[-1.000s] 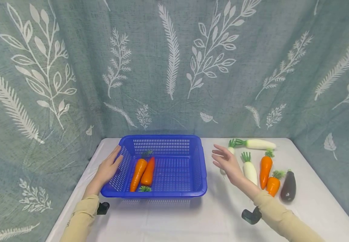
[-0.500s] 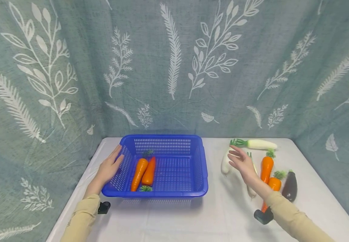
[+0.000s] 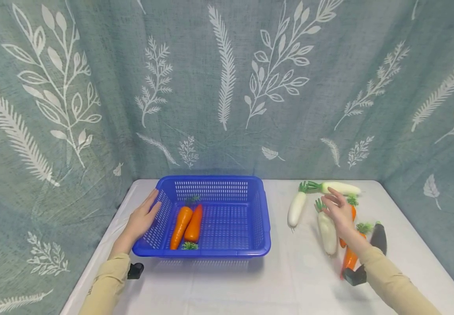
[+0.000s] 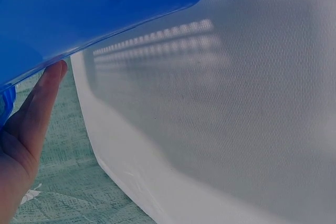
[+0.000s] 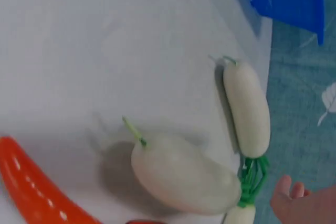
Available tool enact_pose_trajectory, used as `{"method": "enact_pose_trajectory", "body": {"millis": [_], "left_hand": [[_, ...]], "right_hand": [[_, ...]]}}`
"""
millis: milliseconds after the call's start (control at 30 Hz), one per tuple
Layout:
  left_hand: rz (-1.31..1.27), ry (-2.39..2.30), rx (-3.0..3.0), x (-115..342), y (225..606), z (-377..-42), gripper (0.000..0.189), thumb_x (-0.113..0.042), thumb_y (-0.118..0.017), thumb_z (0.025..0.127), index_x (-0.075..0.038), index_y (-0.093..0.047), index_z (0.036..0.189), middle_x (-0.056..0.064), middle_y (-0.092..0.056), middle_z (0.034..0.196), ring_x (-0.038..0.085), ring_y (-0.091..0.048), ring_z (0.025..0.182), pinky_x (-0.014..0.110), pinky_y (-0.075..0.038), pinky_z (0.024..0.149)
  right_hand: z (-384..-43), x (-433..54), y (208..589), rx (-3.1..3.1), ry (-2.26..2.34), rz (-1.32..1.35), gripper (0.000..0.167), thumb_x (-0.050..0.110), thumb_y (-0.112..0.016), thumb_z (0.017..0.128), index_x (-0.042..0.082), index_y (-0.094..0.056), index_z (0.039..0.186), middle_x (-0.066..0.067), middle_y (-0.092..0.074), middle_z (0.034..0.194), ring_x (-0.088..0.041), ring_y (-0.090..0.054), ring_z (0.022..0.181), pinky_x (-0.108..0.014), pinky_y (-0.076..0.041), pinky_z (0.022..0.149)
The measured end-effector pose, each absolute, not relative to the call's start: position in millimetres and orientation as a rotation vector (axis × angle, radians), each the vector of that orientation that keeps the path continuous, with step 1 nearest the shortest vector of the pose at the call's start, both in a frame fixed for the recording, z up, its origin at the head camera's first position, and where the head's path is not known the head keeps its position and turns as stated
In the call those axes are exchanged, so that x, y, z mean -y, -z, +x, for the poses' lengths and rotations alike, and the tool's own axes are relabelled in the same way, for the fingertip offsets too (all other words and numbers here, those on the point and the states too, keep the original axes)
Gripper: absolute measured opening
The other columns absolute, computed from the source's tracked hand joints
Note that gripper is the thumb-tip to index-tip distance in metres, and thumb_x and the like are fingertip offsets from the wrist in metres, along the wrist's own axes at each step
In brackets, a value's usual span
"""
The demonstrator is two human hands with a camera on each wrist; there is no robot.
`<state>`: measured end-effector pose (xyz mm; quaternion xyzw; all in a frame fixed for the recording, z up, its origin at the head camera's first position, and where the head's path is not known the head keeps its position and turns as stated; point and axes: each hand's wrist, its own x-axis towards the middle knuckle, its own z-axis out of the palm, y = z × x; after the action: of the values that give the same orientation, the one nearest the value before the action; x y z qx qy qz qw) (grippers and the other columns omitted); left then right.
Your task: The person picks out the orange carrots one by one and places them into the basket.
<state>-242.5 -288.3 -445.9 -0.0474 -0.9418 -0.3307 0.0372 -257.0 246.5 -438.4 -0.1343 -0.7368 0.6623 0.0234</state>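
Observation:
My left hand [image 3: 141,221] lies along the left rim of a blue plastic basket [image 3: 199,253], fingers nearly straight. In the left wrist view its thumb side rests at the basket's wall [image 4: 105,3]. Inside the basket lie two carrots [image 3: 181,227] with green tops. My right hand [image 3: 341,214] hovers over the right-hand vegetables, fingers loosely bent, holding nothing. Its fingertips are right by the leaves of a white radish [image 3: 328,236], which fills the middle of the right wrist view. Two more carrots [image 3: 350,261] are partly hidden under the hand and forearm.
Another white radish [image 3: 297,208] lies between basket and right hand. A third radish [image 3: 339,188] lies crosswise at the back. An eggplant [image 3: 378,237] is partly covered by the right sleeve. A patterned curtain [image 3: 227,87] hangs behind the white table [image 3: 227,288].
My right hand has moved rightward from beside the basket, past the left radish, to over the middle radish and carrots. My left hand has stayed at the basket rim.

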Motion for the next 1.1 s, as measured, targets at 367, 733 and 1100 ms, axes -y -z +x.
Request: {"method": "enact_pose_trajectory", "body": {"millis": [367, 733, 1100], "left_hand": [[-0.155, 0.999, 2.888, 289.2, 448.2, -243.7, 0.058, -0.034, -0.031, 0.104, 0.001, -0.021, 0.149, 0.021, -0.019, 0.156, 0.044, -0.021, 0.141, 0.058, -0.019, 0.114], [-0.125, 1.015, 2.901, 287.8, 445.5, -242.0, 0.058, -0.035, -0.030, 0.104, -0.002, -0.020, 0.150, 0.019, -0.018, 0.157, 0.045, -0.021, 0.141, 0.059, -0.019, 0.114], [-0.125, 1.019, 2.893, 287.6, 445.1, -241.6, 0.057, -0.034, -0.031, 0.104, -0.002, -0.021, 0.150, 0.020, -0.018, 0.157, 0.044, -0.021, 0.141, 0.058, -0.019, 0.114]], "right_hand": [[-265.9, -278.9, 447.8, 2.207, -1.836, -0.666, 0.060, 0.026, -0.052, 0.096, 0.014, -0.029, 0.150, -0.008, -0.048, 0.134, 0.001, -0.050, 0.093, -0.023, -0.048, 0.098], [-270.8, -297.0, 453.9, 2.191, -1.757, -0.843, 0.063, 0.031, -0.046, 0.096, 0.016, -0.021, 0.152, -0.020, -0.022, 0.156, -0.041, -0.029, 0.140, -0.051, -0.028, 0.115], [-275.6, -301.3, 461.3, 2.339, -1.665, -0.872, 0.064, 0.029, -0.044, 0.097, 0.012, -0.018, 0.152, -0.026, -0.014, 0.156, -0.045, -0.024, 0.140, -0.055, -0.026, 0.114]]}}
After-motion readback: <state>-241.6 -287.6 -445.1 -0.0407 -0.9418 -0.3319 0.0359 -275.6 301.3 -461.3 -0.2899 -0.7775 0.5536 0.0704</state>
